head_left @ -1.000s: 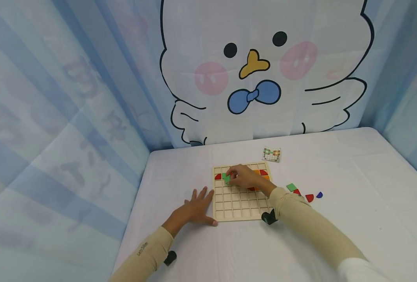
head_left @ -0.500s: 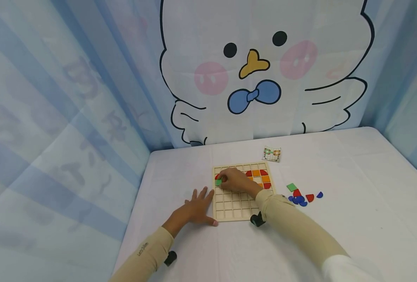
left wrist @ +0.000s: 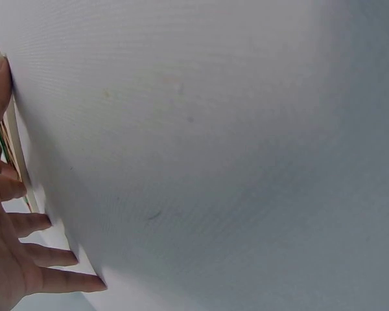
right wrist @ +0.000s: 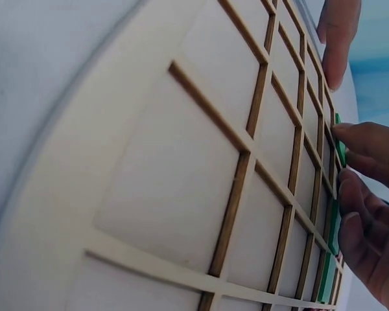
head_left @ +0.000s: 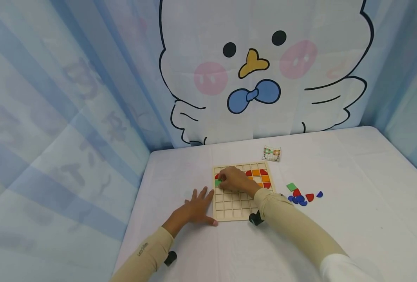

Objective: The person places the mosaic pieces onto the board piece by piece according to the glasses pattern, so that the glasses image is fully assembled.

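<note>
A wooden grid board lies on the table with coloured tiles in its upper cells. My right hand is over its upper left part, thumb and fingers pinching a green square tile at the left column. Seen from the right wrist, the thumb and fingertips meet at this green square tile, and more green tiles sit nearby. With fingers spread, my left hand rests at the board's left edge; its straight fingers show in the left wrist view. My right hand hides some cells.
Right of the board lie loose blue pieces, red pieces and a green square. A small pattern card lies behind the board. Orange squares and red pieces fill cells at the upper right.
My right hand has moved left with the green square tile, to the left column, and then stayed nearly still. Orange and red tiles have come into view. My left hand has not moved.
</note>
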Demonstrator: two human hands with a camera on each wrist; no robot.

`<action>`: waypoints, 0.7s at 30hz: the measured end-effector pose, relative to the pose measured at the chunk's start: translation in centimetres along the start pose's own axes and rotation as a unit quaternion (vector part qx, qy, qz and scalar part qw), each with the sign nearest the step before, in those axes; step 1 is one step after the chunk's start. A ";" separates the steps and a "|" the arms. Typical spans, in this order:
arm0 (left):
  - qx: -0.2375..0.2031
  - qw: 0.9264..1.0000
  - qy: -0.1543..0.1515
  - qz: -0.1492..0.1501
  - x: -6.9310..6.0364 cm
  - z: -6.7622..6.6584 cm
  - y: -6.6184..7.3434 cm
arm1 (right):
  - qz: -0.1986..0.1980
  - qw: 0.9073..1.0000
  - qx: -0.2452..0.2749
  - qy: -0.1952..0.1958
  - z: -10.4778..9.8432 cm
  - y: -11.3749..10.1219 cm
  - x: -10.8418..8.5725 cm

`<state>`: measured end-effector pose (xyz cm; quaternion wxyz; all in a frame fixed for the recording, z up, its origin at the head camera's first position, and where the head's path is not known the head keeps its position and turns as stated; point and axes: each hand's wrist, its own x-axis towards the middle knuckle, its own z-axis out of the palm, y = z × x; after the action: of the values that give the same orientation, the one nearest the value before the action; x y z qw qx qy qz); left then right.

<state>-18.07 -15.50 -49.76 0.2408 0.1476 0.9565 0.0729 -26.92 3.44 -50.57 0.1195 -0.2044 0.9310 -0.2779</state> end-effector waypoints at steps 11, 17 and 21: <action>0.005 1.000 0.001 0.004 -0.3 -0.1 0.1 | 0.028 1.000 -0.003 -0.002 -0.1 -0.5 0.1; 0.002 1.000 0.003 0.008 -0.2 -0.1 0.1 | -0.022 1.000 0.012 0.001 -0.4 0.2 -0.5; 0.001 1.000 0.001 0.004 0.0 -0.1 0.0 | -0.075 0.997 0.029 -0.010 -1.5 1.3 -1.2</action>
<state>-18.08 -15.50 -49.64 0.2392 0.1516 0.9563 0.0729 -26.77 5.69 -49.99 0.1133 -0.2724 0.9034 -0.3111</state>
